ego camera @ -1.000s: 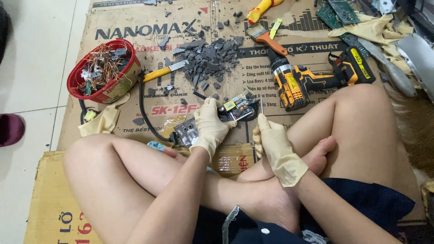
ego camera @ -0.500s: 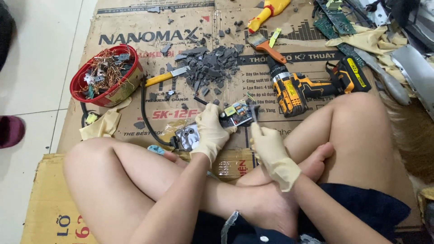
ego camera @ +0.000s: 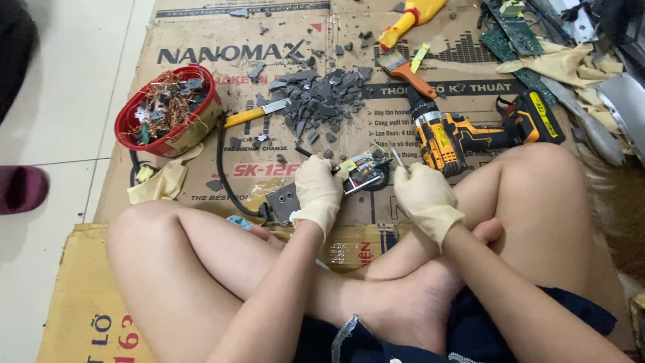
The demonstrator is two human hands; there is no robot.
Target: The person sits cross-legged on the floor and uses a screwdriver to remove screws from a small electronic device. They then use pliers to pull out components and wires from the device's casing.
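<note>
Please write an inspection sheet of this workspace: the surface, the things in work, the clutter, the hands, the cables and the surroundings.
Surface: flattened cardboard on a pale tiled floor.
Job's things: small circuit board held by the left hand; thin metal tool in the right hand.
Clutter: pile of grey plastic fragments, red bowl of wire scraps, yellow cordless drill, paintbrush, yellow-handled blade, green boards, spare gloves.
Grippers: both hands in cream gloves, each closed on its item.
Cables: black cable curving to a grey metal plate.
Surroundings: dark red slipper at the left edge.
</note>
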